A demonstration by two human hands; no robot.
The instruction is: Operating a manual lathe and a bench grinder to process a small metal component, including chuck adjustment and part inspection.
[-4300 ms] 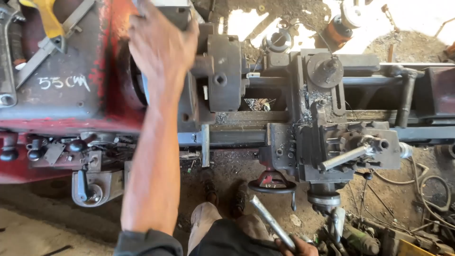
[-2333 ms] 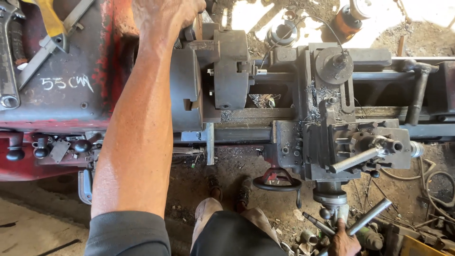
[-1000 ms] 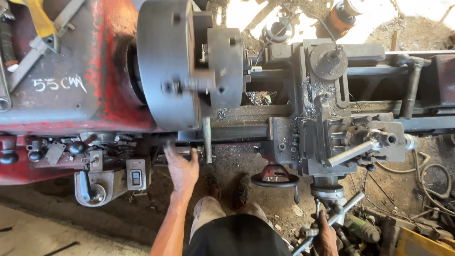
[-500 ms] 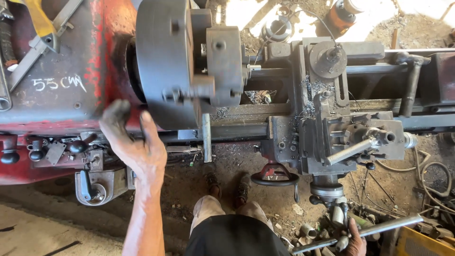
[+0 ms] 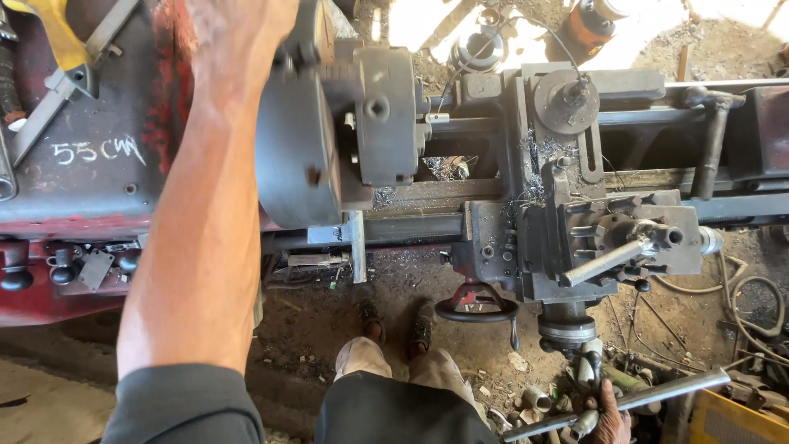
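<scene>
Steel chuck (image 5: 300, 148) under left hand (image 5: 246, 33)

The dirt floor (image 5: 394, 288) carries the lathe (image 5: 526, 214). Metal chips, short pipe pieces (image 5: 538, 400) and a coiled cable (image 5: 752, 300) lie directly on it.

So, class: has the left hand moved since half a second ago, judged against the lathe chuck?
Yes. The left hand has gone up from below the chuck to its top edge.
</scene>
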